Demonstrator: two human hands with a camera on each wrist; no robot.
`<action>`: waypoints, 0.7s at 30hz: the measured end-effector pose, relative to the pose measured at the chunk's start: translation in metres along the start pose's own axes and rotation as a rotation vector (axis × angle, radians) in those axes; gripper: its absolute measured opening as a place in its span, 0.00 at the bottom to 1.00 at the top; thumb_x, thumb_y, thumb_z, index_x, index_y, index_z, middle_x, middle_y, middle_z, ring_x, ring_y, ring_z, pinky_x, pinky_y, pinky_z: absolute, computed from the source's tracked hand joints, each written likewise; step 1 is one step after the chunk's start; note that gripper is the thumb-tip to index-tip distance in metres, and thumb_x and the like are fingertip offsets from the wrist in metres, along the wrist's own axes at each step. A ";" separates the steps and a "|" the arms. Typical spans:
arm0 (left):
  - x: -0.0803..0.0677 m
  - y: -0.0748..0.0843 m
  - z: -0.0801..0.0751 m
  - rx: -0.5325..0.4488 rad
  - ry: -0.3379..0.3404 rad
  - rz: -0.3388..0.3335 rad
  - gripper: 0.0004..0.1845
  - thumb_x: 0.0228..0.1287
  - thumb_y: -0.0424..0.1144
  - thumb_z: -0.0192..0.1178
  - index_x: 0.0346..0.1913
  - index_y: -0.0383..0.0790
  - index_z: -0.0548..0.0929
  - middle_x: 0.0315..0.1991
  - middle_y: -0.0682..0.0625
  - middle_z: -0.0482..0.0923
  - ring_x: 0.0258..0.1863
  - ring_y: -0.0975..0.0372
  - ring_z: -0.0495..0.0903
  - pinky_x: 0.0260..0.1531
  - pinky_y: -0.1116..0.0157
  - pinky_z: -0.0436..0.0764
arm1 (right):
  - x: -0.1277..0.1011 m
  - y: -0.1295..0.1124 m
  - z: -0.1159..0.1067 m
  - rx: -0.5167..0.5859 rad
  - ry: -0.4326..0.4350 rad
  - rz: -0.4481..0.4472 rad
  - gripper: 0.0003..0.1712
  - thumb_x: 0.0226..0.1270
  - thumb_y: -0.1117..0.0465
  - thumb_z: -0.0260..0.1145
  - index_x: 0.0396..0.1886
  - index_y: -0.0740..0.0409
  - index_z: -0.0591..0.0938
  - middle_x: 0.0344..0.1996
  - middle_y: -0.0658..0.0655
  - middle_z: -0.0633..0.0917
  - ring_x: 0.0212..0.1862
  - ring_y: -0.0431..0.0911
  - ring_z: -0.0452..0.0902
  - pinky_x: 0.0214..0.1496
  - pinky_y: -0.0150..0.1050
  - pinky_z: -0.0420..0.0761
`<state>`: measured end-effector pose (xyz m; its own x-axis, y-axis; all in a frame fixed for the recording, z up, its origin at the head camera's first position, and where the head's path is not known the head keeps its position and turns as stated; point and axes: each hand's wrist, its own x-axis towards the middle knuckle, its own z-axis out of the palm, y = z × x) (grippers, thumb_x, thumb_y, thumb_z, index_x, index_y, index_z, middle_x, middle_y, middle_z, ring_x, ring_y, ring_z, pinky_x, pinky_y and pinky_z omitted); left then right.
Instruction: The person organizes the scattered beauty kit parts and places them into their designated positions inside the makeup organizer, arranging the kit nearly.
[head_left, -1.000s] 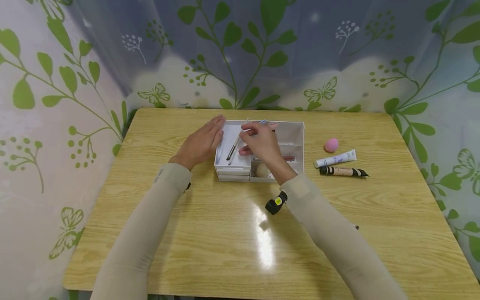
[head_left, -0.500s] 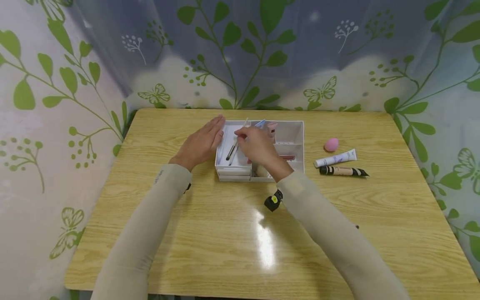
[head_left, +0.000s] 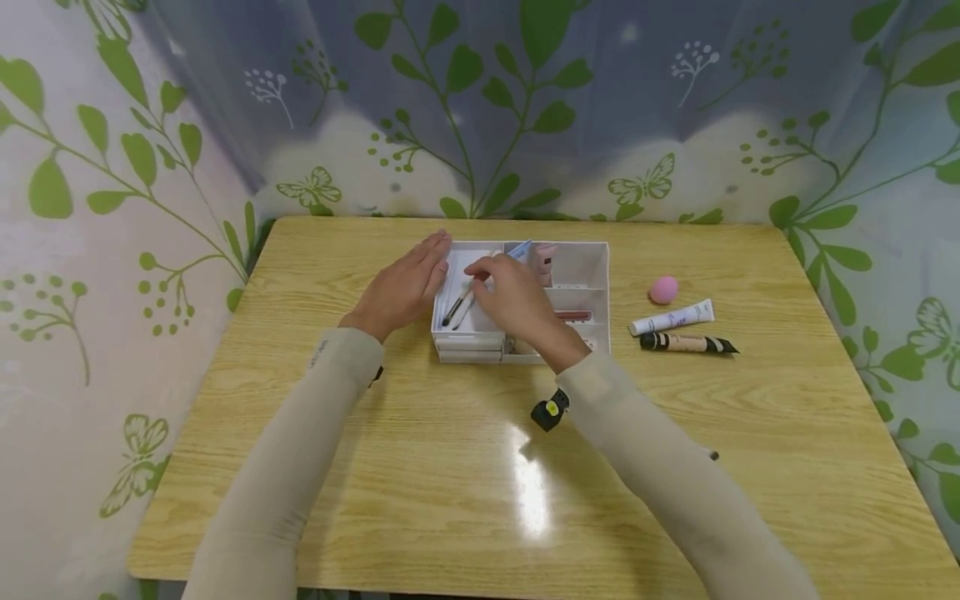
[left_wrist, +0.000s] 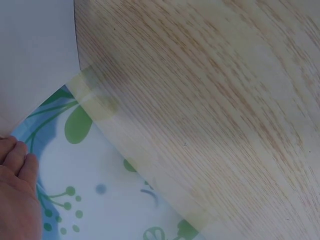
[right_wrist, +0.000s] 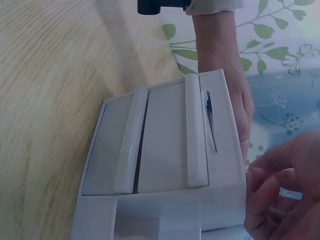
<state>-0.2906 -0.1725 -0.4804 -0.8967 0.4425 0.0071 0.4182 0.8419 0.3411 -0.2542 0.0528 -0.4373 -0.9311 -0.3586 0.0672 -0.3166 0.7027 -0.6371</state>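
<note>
A white desk organizer [head_left: 470, 343] stands at the table's middle, with two drawers at its front left. My left hand [head_left: 405, 283] rests flat along its left side, fingers extended; the left wrist view shows its fingertips against the white wall. Over the top left tray, my right hand [head_left: 517, 296] has curled fingers and pinches the handle of a makeup brush [head_left: 453, 310], whose dark tip points toward me. A paler brush [head_left: 462, 310] lies beside it. The right wrist view shows the bent fingers [right_wrist: 262, 200] behind the organizer's wall; the exact contact is hidden.
The organizer's right compartments hold a blue item [head_left: 519, 249], a pink tube [head_left: 545, 262] and a reddish lip gloss tube [head_left: 573, 316]. On the table [head_left: 420, 483] to the right lie a pink makeup sponge [head_left: 663, 290], a white tube [head_left: 672, 317] and a black-ended beige tube [head_left: 688, 343].
My right hand has moved slightly left and its fingers have closed in on the brush. The brushes have shifted a little toward me and left. My left hand has stayed still.
</note>
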 end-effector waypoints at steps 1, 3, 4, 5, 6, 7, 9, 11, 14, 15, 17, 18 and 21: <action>0.000 0.000 0.000 -0.004 -0.001 -0.001 0.35 0.92 0.57 0.27 0.91 0.46 0.47 0.92 0.51 0.43 0.91 0.57 0.46 0.88 0.51 0.56 | -0.002 0.004 -0.002 0.062 0.018 0.001 0.17 0.85 0.61 0.62 0.65 0.59 0.88 0.56 0.59 0.90 0.48 0.55 0.88 0.56 0.50 0.87; 0.000 0.000 0.001 -0.006 0.001 -0.001 0.35 0.92 0.58 0.27 0.91 0.47 0.47 0.92 0.51 0.43 0.91 0.57 0.46 0.88 0.51 0.56 | -0.006 0.011 -0.006 0.209 0.038 0.009 0.18 0.85 0.60 0.62 0.66 0.60 0.87 0.53 0.60 0.89 0.41 0.56 0.88 0.44 0.48 0.90; 0.000 0.000 0.002 -0.003 0.002 -0.002 0.35 0.91 0.58 0.27 0.91 0.47 0.47 0.92 0.52 0.43 0.91 0.57 0.46 0.89 0.51 0.55 | -0.008 0.015 -0.008 0.286 0.044 0.010 0.18 0.85 0.60 0.63 0.66 0.61 0.86 0.52 0.61 0.89 0.39 0.58 0.88 0.41 0.48 0.92; 0.000 0.000 0.002 -0.001 0.006 -0.003 0.35 0.91 0.58 0.26 0.91 0.47 0.47 0.91 0.52 0.43 0.91 0.57 0.46 0.89 0.52 0.55 | -0.011 0.019 -0.011 0.352 0.047 0.011 0.19 0.85 0.60 0.63 0.67 0.61 0.85 0.51 0.62 0.88 0.36 0.59 0.88 0.39 0.48 0.92; 0.000 -0.001 0.002 -0.002 0.009 -0.003 0.35 0.91 0.58 0.27 0.91 0.47 0.47 0.91 0.52 0.43 0.91 0.57 0.46 0.89 0.52 0.54 | -0.013 0.023 -0.014 0.417 0.047 0.010 0.19 0.85 0.60 0.63 0.67 0.63 0.85 0.51 0.63 0.87 0.37 0.60 0.88 0.37 0.50 0.93; 0.000 -0.001 0.002 -0.004 0.010 -0.002 0.35 0.91 0.58 0.27 0.91 0.47 0.47 0.91 0.52 0.43 0.91 0.57 0.46 0.89 0.53 0.54 | -0.016 0.027 -0.018 0.460 0.046 0.010 0.20 0.85 0.59 0.64 0.68 0.63 0.84 0.51 0.63 0.87 0.41 0.59 0.89 0.42 0.51 0.94; 0.000 0.000 0.001 -0.008 0.008 0.001 0.35 0.91 0.57 0.27 0.91 0.46 0.47 0.92 0.52 0.43 0.91 0.57 0.45 0.89 0.53 0.53 | -0.021 0.035 -0.025 0.514 0.040 0.007 0.21 0.85 0.58 0.65 0.69 0.63 0.83 0.52 0.64 0.87 0.47 0.59 0.89 0.49 0.49 0.94; 0.000 0.000 0.001 -0.010 0.003 0.005 0.35 0.91 0.57 0.27 0.91 0.46 0.47 0.92 0.51 0.43 0.91 0.57 0.45 0.89 0.53 0.52 | -0.027 0.042 -0.031 0.533 0.035 0.008 0.21 0.85 0.57 0.66 0.69 0.63 0.84 0.54 0.64 0.88 0.50 0.59 0.89 0.52 0.47 0.93; 0.000 0.001 0.000 -0.012 -0.006 0.006 0.35 0.91 0.57 0.26 0.91 0.45 0.46 0.92 0.51 0.42 0.91 0.57 0.44 0.89 0.53 0.52 | -0.034 0.052 -0.039 0.559 0.017 0.017 0.22 0.84 0.56 0.66 0.69 0.62 0.84 0.59 0.63 0.87 0.55 0.59 0.88 0.53 0.39 0.91; 0.000 0.002 0.000 -0.012 -0.009 0.004 0.35 0.91 0.57 0.26 0.91 0.45 0.46 0.92 0.51 0.42 0.91 0.57 0.44 0.89 0.53 0.52 | -0.036 0.055 -0.040 0.573 0.013 0.021 0.22 0.84 0.56 0.67 0.69 0.62 0.84 0.62 0.62 0.85 0.57 0.60 0.88 0.53 0.37 0.91; -0.001 0.002 0.000 -0.017 -0.010 0.003 0.35 0.91 0.57 0.26 0.91 0.46 0.46 0.92 0.51 0.42 0.91 0.57 0.44 0.89 0.53 0.52 | -0.040 0.062 -0.043 0.589 0.005 0.023 0.22 0.84 0.57 0.67 0.69 0.63 0.83 0.67 0.60 0.82 0.59 0.58 0.87 0.54 0.33 0.90; -0.001 0.002 0.000 -0.018 -0.009 0.003 0.36 0.91 0.57 0.26 0.91 0.45 0.45 0.92 0.51 0.42 0.91 0.57 0.44 0.89 0.53 0.52 | -0.041 0.066 -0.043 0.603 0.002 0.025 0.22 0.84 0.57 0.67 0.69 0.63 0.83 0.69 0.60 0.82 0.60 0.58 0.86 0.54 0.33 0.90; -0.001 0.001 0.001 -0.021 -0.001 0.002 0.36 0.91 0.58 0.25 0.91 0.46 0.45 0.92 0.52 0.42 0.91 0.57 0.44 0.89 0.53 0.52 | -0.045 0.075 -0.046 0.609 0.001 0.024 0.22 0.83 0.57 0.68 0.68 0.64 0.83 0.68 0.60 0.82 0.61 0.53 0.85 0.56 0.32 0.90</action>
<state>-0.2889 -0.1717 -0.4814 -0.8958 0.4444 0.0072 0.4168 0.8343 0.3610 -0.2446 0.1500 -0.4533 -0.9369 -0.3463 0.0480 -0.1354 0.2328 -0.9630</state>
